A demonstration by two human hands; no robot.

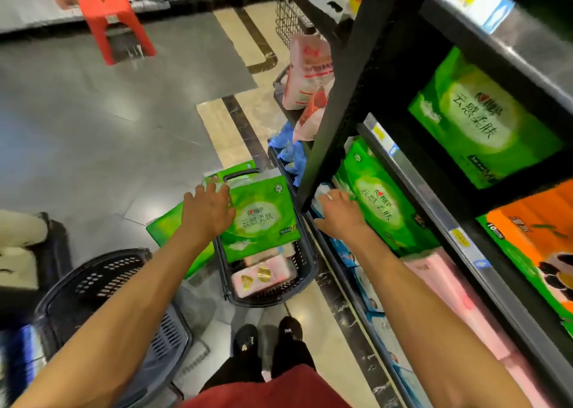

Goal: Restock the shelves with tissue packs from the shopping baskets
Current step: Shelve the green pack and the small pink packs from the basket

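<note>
A dark shopping basket (305,271) stands on the floor by the shelf's foot. On top of it lies a green tissue pack (263,218), with pink packs (263,277) underneath. My left hand (207,211) grips the green pack's left edge. My right hand (339,214) rests on another green tissue pack (379,200) that sits on the low shelf (412,187), fingers pressed against its left end. A third green pack (169,231) lies on the floor left of the basket.
An empty dark basket (102,286) is at my lower left. Further baskets with blue (290,153) and pink packs (307,76) line the shelf's end. Green (477,122), orange (539,246) and pink packs (449,293) fill the shelves. A red stool (114,20) stands far left. My feet (269,335) are below.
</note>
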